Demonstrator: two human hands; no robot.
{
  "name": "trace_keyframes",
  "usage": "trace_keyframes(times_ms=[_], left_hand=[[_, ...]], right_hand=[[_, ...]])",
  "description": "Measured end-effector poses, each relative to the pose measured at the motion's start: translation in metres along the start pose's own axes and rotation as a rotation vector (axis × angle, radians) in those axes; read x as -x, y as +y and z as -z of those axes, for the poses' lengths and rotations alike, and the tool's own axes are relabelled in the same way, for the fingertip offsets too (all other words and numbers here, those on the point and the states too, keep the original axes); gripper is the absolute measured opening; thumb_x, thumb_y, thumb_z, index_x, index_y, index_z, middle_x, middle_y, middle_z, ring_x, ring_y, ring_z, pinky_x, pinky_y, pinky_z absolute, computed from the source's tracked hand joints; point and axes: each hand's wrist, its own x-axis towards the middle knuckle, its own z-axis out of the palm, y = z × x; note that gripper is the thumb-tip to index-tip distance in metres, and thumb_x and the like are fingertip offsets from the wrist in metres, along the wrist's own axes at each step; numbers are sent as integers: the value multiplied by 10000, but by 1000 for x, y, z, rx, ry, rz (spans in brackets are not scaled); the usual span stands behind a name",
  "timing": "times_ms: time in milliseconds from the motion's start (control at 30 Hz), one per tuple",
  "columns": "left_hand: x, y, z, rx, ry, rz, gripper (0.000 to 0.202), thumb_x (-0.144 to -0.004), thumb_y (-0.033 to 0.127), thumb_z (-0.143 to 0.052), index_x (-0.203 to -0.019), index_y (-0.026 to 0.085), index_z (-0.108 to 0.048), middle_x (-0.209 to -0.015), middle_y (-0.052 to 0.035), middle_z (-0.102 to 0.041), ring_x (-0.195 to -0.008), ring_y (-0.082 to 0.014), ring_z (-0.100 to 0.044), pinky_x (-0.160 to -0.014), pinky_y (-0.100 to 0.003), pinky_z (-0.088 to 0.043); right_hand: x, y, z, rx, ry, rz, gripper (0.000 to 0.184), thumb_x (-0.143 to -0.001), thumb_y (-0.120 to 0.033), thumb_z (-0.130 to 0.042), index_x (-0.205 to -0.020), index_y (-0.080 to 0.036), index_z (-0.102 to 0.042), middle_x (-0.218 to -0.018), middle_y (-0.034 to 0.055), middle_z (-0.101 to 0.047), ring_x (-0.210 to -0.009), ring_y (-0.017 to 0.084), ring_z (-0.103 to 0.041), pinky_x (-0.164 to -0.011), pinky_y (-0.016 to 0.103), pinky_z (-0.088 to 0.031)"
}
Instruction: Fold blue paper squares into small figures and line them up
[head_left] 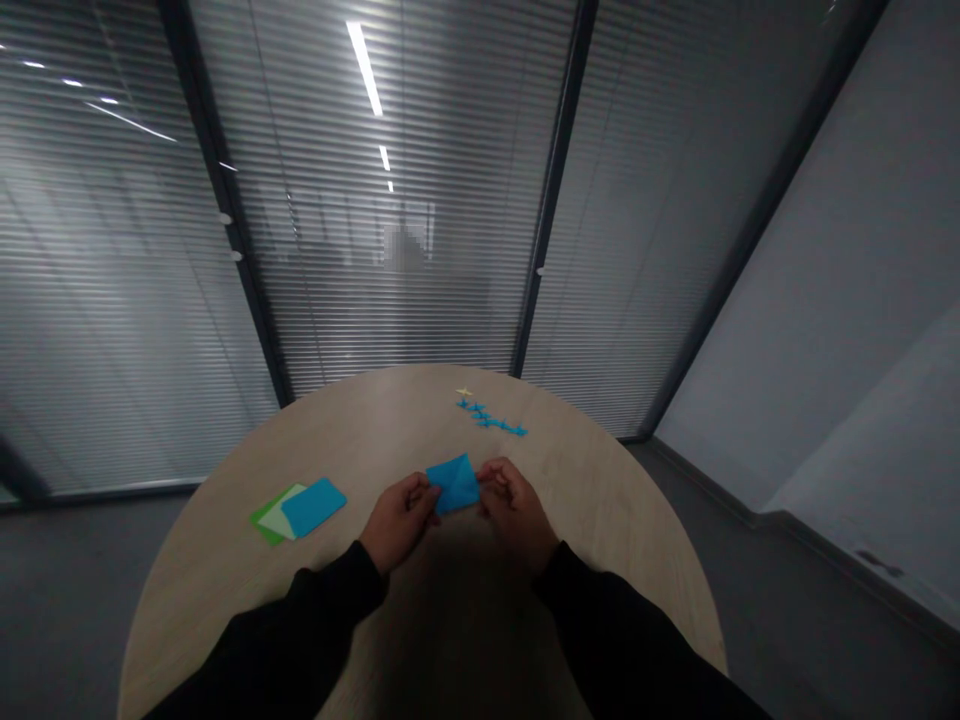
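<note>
Between my two hands a blue sheet of origami paper (454,484) is held up a little above the table, with crease lines showing across it. My left hand (403,515) pinches its left edge, thumb on top. At the right edge, the fingers of my right hand (513,505) are closed on the paper. To the left lies a small pile of paper: a blue sheet (315,507) on top, a pale green sheet (279,521) and a brighter green sheet (267,531) partly covered beneath.
The round wooden table (375,420) carries several small folded blue paper pieces (491,418) in a slanting row towards the far edge, with one yellow folded piece (464,391) beyond them. Glass partitions with blinds (405,310) stand behind, and a white wall (840,380) is at right.
</note>
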Motion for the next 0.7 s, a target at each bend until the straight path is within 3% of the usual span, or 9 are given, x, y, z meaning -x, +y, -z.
trace_keyframes(times_ms=[167, 333, 500, 700], left_hand=[[-2, -3, 1, 133, -36, 23, 357, -825, 522, -644, -756, 201, -503, -542, 50, -557, -476, -102, -486, -497, -221, -327], [0, 2, 1, 221, -92, 47, 385, -795, 548, -686, -791, 183, -565, -575, 33, -599, -495, -105, -525, -522, -223, -377], [0, 2, 0, 276, -105, 62, 386, -809, 548, -683, -812, 170, -609, -620, 19, -613, -524, -109, -537, -524, -225, -396], [-2, -5, -2, 340, -106, 21, 414, -770, 543, -741, -790, 188, -530, -618, 13, -638, -538, -119, -574, -545, -231, -426]], right_hand=[[-1, 3, 10, 193, -135, 128, 373, -821, -122, -475, -1127, -210, -670, -692, -11, -627, -615, 145, -573, -614, 274, -431], [-3, -3, 13, 202, -154, 176, 238, -811, -166, -609, -1013, -213, -726, -1014, 58, -704, -812, 176, -654, -669, 285, -485], [-4, -4, 17, 152, -219, 195, 190, -836, -303, -698, -1005, -227, -733, -1266, 101, -649, -1088, 244, -646, -746, 316, -531], [-2, 3, 13, 58, -197, 117, 207, -805, -397, -753, -875, -206, -714, -1278, 98, -616, -1092, 244, -631, -799, 331, -528]])
